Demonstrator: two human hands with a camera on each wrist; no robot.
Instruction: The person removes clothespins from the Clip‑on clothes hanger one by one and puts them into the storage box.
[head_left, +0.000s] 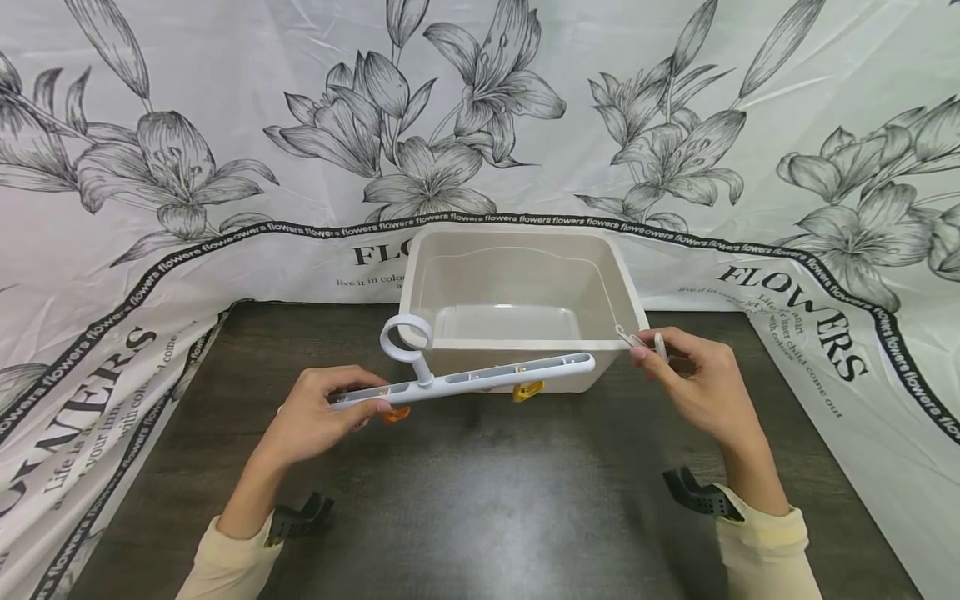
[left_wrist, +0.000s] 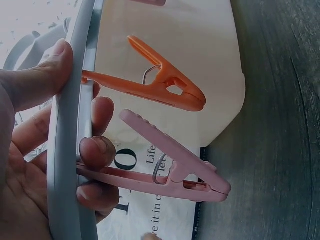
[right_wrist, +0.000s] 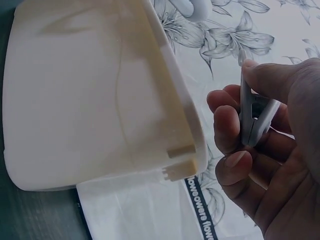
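Observation:
My left hand (head_left: 318, 417) grips one end of a light grey clip hanger (head_left: 468, 381), a long bar with a ring hook (head_left: 392, 340) on top. The bar is held up in front of the bin, tilted slightly up to the right. From its underside hang an orange clothespin (left_wrist: 170, 92) and a pink clothespin (left_wrist: 165, 172) close to my left fingers, and a yellow clothespin (head_left: 528, 390) farther along. My right hand (head_left: 708, 387) pinches a pale grey clothespin (right_wrist: 246, 112) between thumb and fingers, beside the bin's right front corner, apart from the bar.
A cream plastic bin (head_left: 517, 344) stands at the back of the dark wooden table (head_left: 495, 500), behind the bar. A white flower-printed cloth (head_left: 487, 192) hangs behind and at both sides. Black straps (head_left: 701, 493) sit at both wrists.

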